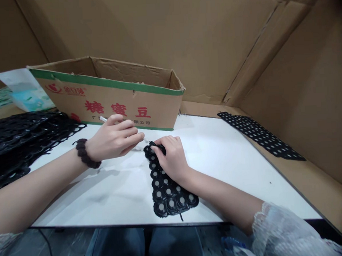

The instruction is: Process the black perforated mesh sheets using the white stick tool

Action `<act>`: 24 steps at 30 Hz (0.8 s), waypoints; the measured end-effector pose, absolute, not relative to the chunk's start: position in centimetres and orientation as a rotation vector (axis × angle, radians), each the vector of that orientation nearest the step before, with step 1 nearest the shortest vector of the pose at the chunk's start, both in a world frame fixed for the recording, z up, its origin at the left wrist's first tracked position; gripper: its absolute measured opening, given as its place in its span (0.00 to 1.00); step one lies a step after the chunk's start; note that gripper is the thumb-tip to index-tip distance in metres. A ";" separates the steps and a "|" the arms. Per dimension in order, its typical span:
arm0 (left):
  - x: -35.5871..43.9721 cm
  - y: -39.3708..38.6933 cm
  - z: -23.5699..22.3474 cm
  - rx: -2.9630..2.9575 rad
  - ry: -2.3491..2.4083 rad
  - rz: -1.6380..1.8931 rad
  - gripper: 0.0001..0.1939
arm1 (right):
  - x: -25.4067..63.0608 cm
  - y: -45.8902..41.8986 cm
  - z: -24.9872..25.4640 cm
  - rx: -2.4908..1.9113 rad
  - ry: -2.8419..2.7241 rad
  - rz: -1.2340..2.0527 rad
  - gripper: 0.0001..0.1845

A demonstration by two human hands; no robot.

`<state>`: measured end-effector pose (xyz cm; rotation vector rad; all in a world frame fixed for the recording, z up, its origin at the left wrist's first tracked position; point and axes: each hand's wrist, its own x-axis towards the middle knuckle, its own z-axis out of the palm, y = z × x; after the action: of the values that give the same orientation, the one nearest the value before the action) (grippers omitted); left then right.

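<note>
A black rubbery strip (164,199) with rows of round cells, most with a pale dot in the middle, lies lengthwise on the white table. My right hand (174,156) is closed over its far end, thumb and fingers gripping the edge. Just to the left, my left hand (114,140) is closed around a slim white pen-like tool (103,119). The tool's back end sticks out above the knuckles, and its thin front part points toward the far left corner of the strip. Whether the tip touches the strip cannot be made out.
An open cardboard box (115,104) with a green rim and red characters stands behind my hands. Black perforated sheets (25,135) are piled at the left, near a pale green-and-white packet (28,91). Another dotted black strip (260,134) lies at the right. Cardboard walls enclose the table (218,152).
</note>
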<state>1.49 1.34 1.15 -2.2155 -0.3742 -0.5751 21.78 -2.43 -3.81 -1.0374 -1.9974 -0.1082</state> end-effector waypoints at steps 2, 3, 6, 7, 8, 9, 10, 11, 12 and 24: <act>1.7 1.3 1.0 -2.222 -0.368 -0.571 0.03 | 21.8 -2.4 -3.7 -1.042 -2.005 -0.095 0.03; 1.8 1.3 0.9 -2.222 -0.373 -0.569 0.03 | 21.9 -2.3 -3.7 -1.044 -2.007 -0.086 0.03; 2.0 1.3 0.9 -2.223 -0.393 -0.563 0.05 | 22.0 -2.1 -3.7 -1.046 -2.008 -0.068 0.03; 1.9 1.3 1.0 -2.225 -0.393 -0.554 0.05 | 22.0 -2.1 -3.7 -1.043 -2.013 -0.070 0.03; 1.8 1.3 1.1 -2.224 -0.388 -0.541 0.05 | 22.0 -2.0 -3.7 -1.038 -2.019 -0.074 0.02; 1.7 1.4 1.2 -2.219 -0.379 -0.533 0.05 | 22.1 -2.0 -3.7 -1.033 -2.023 -0.079 0.02; 1.5 1.4 1.4 -2.214 -0.367 -0.526 0.05 | 22.1 -1.9 -3.7 -1.028 -2.025 -0.082 0.02; 1.3 1.5 1.5 -2.208 -0.357 -0.524 0.04 | 22.1 -1.9 -3.7 -1.024 -2.024 -0.084 0.02; 1.1 1.6 1.6 -2.199 -0.347 -0.537 0.04 | 22.1 -1.9 -3.7 -1.021 -2.020 -0.082 0.02; 0.8 1.6 1.9 -2.142 -0.327 -0.673 0.03 | 22.1 -2.3 -3.4 -1.067 -2.022 -0.046 0.03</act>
<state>0.84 1.61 1.85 -2.1416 -0.3272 -0.6735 22.09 -2.27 -3.44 -1.0666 -2.0218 -0.0465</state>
